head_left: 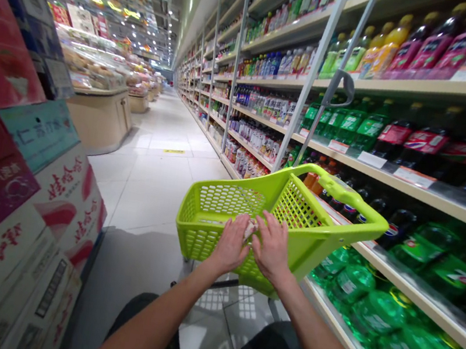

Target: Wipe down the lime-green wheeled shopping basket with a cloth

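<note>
A lime-green shopping cart [319, 259] stands in front of me, tilted in the view, its lattice basket visible in the middle. Over the basket's near side my left hand [231, 244] and my right hand [272, 248] come close together. Between their fingertips is a small crumpled pale thing [251, 229], too small and covered to name. The left fingers are curled against it. On its other side, the right fingers are bent, slightly apart, and their tips meet it. Both wrists are over the near wall of the cart.
Along the right runs a tall shelf [445, 199] of soda bottles, with large green bottles [391, 317] at the bottom. A grey hook-like handle [344, 89] sticks out from the shelf. Stacked drink cartons [66, 195] stand close on the left. A tiled aisle [151, 156] leads past display counters [95, 120].
</note>
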Demonstrator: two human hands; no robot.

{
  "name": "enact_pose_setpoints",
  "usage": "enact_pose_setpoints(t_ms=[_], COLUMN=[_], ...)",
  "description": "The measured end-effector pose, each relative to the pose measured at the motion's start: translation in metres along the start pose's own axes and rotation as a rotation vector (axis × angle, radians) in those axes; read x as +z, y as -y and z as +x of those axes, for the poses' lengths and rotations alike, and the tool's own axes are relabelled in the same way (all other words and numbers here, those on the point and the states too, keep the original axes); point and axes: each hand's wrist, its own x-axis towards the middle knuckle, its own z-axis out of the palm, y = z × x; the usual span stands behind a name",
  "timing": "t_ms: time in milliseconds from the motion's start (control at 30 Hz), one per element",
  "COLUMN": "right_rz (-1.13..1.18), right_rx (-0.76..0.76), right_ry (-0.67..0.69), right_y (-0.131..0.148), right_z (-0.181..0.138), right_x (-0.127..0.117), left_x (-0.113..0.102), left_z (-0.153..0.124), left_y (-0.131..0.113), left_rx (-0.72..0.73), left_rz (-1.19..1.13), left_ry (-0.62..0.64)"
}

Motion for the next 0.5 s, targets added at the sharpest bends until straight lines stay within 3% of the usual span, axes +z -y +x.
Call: enact_pose_setpoints(t_ms=[133,233,333,500], right_rz=[0.074,0.077,0.059,-0.089], right_rx=[-0.068,-0.125,-0.166,-0.139], right_ry=[0.175,0.218,0.205,0.036], right_y=[0.043,0.050,0.027,-0.060], right_z=[0.014,0.020,0.017,-0.002], right_x=[0.021,0.032,0.028,-0.013], left_x=[-0.022,-0.031,-0.033,-0.034], left_z=[-0.015,-0.020,-0.021,-0.021], left_y=[0.031,0.042,0.044,0.042], left_rx=[-0.027,-0.022,-0.028,-0.018], left_rz=[0.080,0.133,0.147,0.173], left_ry=[0.047,0.063,0.067,0.059])
